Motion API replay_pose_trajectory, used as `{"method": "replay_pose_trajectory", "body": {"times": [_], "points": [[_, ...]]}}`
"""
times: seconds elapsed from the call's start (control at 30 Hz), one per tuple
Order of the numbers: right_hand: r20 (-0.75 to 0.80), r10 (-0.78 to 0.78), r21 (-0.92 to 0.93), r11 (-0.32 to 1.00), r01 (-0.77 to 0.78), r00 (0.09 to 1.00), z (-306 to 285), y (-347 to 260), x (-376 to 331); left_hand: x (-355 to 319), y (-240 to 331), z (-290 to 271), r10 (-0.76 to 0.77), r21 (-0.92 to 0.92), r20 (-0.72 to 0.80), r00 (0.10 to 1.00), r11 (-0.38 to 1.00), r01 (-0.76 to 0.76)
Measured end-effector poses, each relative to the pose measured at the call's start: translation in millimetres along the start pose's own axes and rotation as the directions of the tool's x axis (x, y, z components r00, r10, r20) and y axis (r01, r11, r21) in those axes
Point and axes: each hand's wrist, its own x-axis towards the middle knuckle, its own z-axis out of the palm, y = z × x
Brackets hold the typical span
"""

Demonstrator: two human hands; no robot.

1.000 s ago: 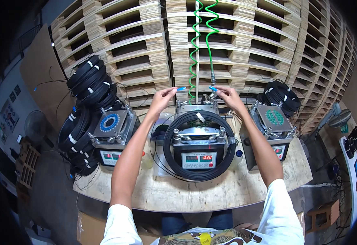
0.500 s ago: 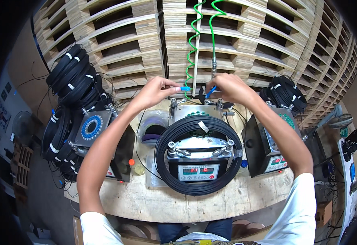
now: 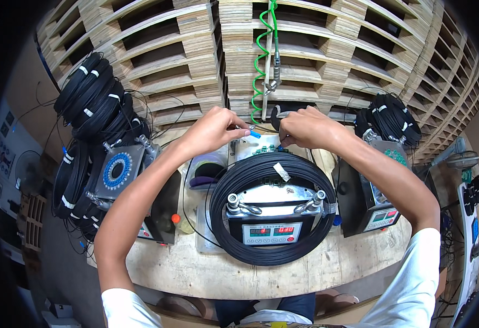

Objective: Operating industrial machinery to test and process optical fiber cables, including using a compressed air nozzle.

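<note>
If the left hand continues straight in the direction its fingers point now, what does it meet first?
The left hand points rightward, pinching a small blue connector. Straight on, it would probably first meet the right hand, just across a small gap. Depth is hard to judge here, so it might pass slightly in front.

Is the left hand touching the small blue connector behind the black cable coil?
Touching. The head view shows the left hand pinching the small blue connector at its fingertips, with no gap, just behind the black cable coil.
</note>
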Motion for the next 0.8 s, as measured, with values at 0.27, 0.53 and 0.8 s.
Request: {"method": "replay_pose_trajectory", "body": {"times": [0.27,0.53,0.8], "points": [[0.027,-0.084,-0.367,0.926,0.088,0.996,-9,-27,18,-5,2,-3,-0.033,0.004,0.005,0.999,0.999,0.033],[0.104,-0.079,-0.36,0.926,0.111,0.991,-4,-38,28,-7,-2,-5,0.011,0.0,-0.018,1.0,1.0,-0.011],[0.114,0.027,-0.005,1.0,-0.027,0.993,-10,-13,22,-3,25,-10,-0.149,0.068,0.039,0.988,0.987,0.146]]}}
